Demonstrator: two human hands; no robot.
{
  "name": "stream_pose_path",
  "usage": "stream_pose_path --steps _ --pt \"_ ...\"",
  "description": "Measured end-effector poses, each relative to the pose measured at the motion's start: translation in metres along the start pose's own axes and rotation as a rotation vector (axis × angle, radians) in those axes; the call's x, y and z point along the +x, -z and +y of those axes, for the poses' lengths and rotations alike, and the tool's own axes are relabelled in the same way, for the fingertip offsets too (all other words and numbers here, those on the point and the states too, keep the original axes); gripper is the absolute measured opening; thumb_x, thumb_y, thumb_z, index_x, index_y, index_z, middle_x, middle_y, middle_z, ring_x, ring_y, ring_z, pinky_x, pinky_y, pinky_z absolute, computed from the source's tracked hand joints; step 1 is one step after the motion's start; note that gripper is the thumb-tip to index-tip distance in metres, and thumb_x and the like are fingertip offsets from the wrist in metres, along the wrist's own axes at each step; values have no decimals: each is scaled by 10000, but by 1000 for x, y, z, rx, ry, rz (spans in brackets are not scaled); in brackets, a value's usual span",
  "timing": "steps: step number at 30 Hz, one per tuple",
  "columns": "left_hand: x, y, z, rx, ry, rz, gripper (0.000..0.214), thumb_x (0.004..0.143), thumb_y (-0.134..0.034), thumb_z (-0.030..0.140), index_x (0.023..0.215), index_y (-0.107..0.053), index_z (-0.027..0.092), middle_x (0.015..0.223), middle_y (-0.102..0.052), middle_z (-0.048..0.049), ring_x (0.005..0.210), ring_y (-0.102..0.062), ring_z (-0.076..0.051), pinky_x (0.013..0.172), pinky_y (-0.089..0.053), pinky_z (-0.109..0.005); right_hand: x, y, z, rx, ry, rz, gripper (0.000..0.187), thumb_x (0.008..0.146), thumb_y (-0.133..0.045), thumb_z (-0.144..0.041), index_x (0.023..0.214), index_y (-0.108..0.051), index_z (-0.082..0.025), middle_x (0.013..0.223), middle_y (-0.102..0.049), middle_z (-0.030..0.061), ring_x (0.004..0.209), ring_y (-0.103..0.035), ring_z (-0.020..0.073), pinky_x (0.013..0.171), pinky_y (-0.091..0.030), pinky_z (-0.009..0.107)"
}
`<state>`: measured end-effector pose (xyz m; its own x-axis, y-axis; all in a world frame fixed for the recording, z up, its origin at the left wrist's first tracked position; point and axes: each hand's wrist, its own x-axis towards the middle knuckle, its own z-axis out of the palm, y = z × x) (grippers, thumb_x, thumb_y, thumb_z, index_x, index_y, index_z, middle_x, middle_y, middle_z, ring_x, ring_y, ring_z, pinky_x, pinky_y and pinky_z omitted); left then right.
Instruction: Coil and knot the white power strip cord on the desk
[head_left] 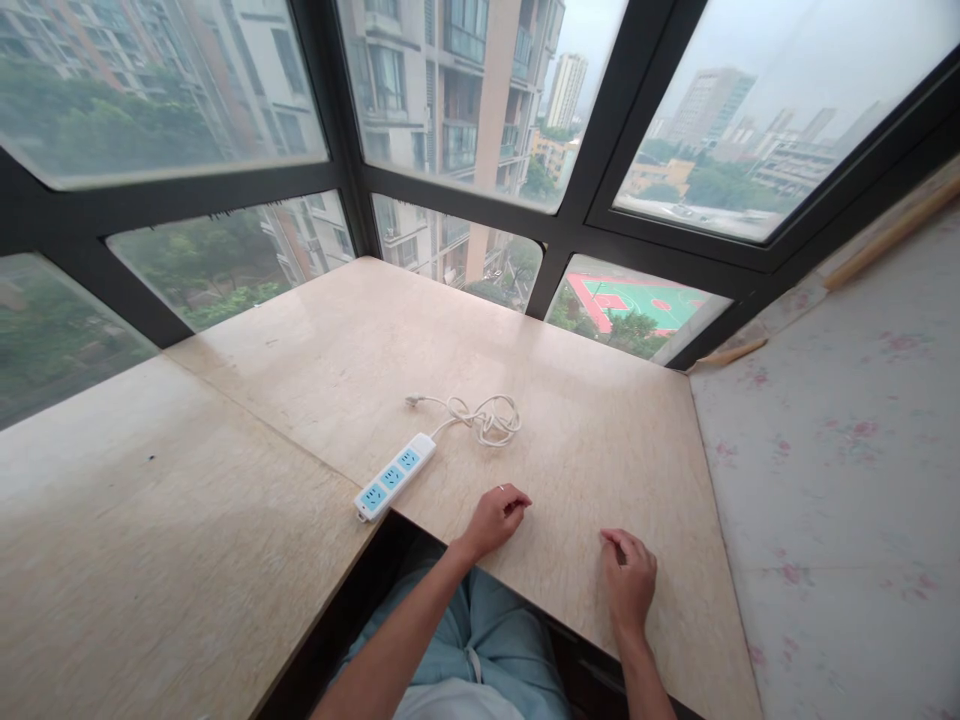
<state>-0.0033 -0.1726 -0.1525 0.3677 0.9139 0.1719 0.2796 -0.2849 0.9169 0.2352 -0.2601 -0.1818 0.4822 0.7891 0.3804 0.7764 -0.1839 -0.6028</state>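
Between the loosely curled bare left hand (496, 520) and bare right hand (631, 580), the cream marbled ledge (570, 460) offers open passage forward; the loosely looped white power cable (495, 420) lies ahead of the left hand; the long white power strip with blue socket panels (395, 477) obstructs low leftward movement; the dark-framed glass window (574, 225) bounds the far side, the pink-flowered white wall (847, 490) the right.

Dark-framed windows (480, 203) meet a pale marbled ledge (217, 510) beside floral wallpaper (847, 450).
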Motion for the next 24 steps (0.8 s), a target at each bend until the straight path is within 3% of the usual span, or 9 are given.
stream_pose_path --steps 24 --pt "0 -1 1 62 -4 -4 221 754 -510 70 845 -678 180 812 -670 -28 718 -578 -131 717 -442 -255 -1 0 -2 38 25 6 334 825 -434 -382 771 -687 -171 873 -690 120 866 -572 259 883 -372 413"
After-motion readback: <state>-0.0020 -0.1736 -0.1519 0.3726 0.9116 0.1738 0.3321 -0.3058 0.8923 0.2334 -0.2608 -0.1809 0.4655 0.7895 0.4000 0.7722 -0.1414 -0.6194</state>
